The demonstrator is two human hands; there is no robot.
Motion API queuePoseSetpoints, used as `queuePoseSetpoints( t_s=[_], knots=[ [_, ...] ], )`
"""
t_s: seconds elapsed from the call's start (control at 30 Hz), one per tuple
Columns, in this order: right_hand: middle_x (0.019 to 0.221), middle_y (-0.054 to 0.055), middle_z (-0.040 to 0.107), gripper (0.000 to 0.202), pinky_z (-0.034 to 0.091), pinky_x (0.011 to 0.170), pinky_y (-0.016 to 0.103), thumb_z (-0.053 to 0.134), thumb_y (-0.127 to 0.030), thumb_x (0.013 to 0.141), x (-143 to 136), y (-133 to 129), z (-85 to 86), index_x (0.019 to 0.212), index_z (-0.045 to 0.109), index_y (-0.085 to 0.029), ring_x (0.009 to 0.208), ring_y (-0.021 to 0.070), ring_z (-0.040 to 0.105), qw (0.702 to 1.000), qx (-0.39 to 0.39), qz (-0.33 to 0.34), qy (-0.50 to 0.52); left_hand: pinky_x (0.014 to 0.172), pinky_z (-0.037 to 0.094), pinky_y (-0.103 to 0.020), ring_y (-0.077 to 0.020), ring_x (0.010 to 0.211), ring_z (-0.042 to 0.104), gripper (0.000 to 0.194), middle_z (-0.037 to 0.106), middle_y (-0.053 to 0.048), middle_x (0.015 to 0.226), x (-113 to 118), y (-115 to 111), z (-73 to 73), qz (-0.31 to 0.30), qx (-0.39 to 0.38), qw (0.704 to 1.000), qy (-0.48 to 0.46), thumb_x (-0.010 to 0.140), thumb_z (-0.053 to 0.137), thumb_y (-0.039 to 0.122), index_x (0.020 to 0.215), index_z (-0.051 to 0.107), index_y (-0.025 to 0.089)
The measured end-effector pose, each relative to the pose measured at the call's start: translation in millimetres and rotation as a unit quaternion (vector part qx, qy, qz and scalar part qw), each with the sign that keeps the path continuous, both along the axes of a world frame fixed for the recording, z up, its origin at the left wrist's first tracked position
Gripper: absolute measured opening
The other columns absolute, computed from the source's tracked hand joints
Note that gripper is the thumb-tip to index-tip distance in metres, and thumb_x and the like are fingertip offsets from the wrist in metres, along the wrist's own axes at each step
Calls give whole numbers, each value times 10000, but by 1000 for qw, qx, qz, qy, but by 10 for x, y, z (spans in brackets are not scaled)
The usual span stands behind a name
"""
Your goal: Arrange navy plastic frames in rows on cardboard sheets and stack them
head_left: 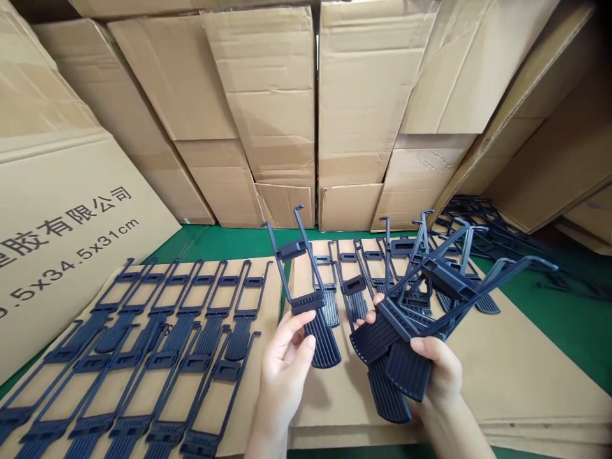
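Observation:
My left hand (289,357) pinches one dark blue plastic bracket (322,341) between thumb and fingers at its ribbed paddle. The bracket's two hooked arms point up and away. To the right, my right hand (437,366) is closed around a fanned bunch of several similar brackets (408,373). Their ribbed paddles hang toward me, and their hooked arms spread up and to the right. Behind both hands, more brackets (354,287) lie on a cardboard sheet, partly hidden by the held ones.
Rows of like brackets (162,360) cover a left cardboard sheet (261,280). More cardboard (516,363) lies stacked at right on the green table (554,312). A loose pile of dark parts (497,223) sits at the back right. Large cartons (268,95) wall off the back; a printed carton (71,236) stands left.

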State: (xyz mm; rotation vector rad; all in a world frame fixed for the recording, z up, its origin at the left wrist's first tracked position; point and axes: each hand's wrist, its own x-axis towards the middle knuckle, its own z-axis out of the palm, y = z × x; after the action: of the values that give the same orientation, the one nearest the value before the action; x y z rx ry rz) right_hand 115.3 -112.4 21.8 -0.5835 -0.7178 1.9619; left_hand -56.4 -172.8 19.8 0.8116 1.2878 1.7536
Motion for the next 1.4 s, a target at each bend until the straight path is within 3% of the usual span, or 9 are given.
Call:
queuePoseSetpoints(
  t_s=[0.13, 0.3, 0.4, 0.53, 0.87, 1.1, 1.23, 1.33, 1.4],
  knots=[
    [913, 140, 637, 577, 440, 872, 541, 522, -316, 605, 5, 15, -19, 1147, 571, -124, 973, 331, 571, 1000, 3, 8, -2, 907, 448, -233, -206, 1071, 558, 216, 609, -64, 1145, 12, 62, 85, -18, -17, 999, 34, 721, 657, 225, 926, 723, 217],
    [922, 130, 640, 575, 445, 879, 526, 544, -274, 582, 0, -9, 45, 1137, 576, -126, 981, 324, 570, 1000, 21, 1, -5, 755, 506, -307, -197, 778, 635, 180, 688, -71, 801, 157, 385, 373, 14, 9, 999, -31, 687, 691, 336, 741, 726, 168],
    [936, 124, 641, 570, 444, 882, 522, 538, -270, 581, -8, -39, 89, 1132, 581, -132, 985, 321, 570, 1000, 25, -14, 3, 797, 485, -288, -178, 811, 627, 89, 688, -42, 818, 225, 602, 491, 21, 43, 999, 4, 667, 706, 206, 752, 713, 181],
    [922, 112, 648, 568, 442, 884, 519, 534, -264, 574, -31, -12, 64, 1125, 580, -135, 979, 314, 573, 998, 28, -50, -8, 968, 397, -295, -178, 1028, 580, 298, 666, -33, 1056, 232, 718, 402, 16, 64, 998, 10, 683, 648, 92, 947, 703, 218],
    [915, 94, 620, 565, 432, 860, 525, 442, -339, 573, 94, 126, 53, 1100, 543, -159, 962, 290, 569, 999, 9, -10, 49, 996, 384, -336, -179, 1081, 566, 275, 613, -27, 1182, 169, 718, 17, 29, 44, 997, -50, 783, 554, 139, 1007, 677, 243],
    [922, 91, 593, 552, 406, 891, 526, 448, -323, 561, 262, 190, -44, 1081, 523, -155, 965, 268, 561, 993, 80, 49, 72, 1085, 240, -345, -204, 1286, 373, 355, 488, -63, 1339, 341, 685, 102, -52, -24, 997, -59, 764, 647, 255, 1115, 613, 216],
    [966, 82, 585, 508, 405, 906, 511, 426, -316, 596, 306, 252, -93, 1071, 530, -171, 950, 245, 563, 991, 98, 19, 84, 1106, 169, -357, -223, 1341, 267, 477, 383, -68, 1419, 402, 634, 189, -88, -57, 992, -75, 677, 739, 350, 1117, 597, 232],
    [1014, 58, 573, 478, 404, 925, 488, 433, -298, 614, 308, 250, -114, 1073, 521, -195, 894, 203, 569, 988, 112, 21, 100, 1052, 292, -367, -251, 1252, 410, 393, 538, -103, 1276, 418, 603, 206, -134, -63, 985, -91, 655, 751, 372, 992, 647, 199],
    [1025, 39, 566, 487, 399, 938, 474, 445, -288, 611, 298, 233, -123, 1089, 502, -219, 859, 179, 568, 984, 129, 32, 117, 884, 455, -358, -255, 1009, 590, 319, 659, -119, 1000, 421, 584, 208, -178, -67, 976, -104, 647, 753, 364, 865, 666, 148]
  ],
)
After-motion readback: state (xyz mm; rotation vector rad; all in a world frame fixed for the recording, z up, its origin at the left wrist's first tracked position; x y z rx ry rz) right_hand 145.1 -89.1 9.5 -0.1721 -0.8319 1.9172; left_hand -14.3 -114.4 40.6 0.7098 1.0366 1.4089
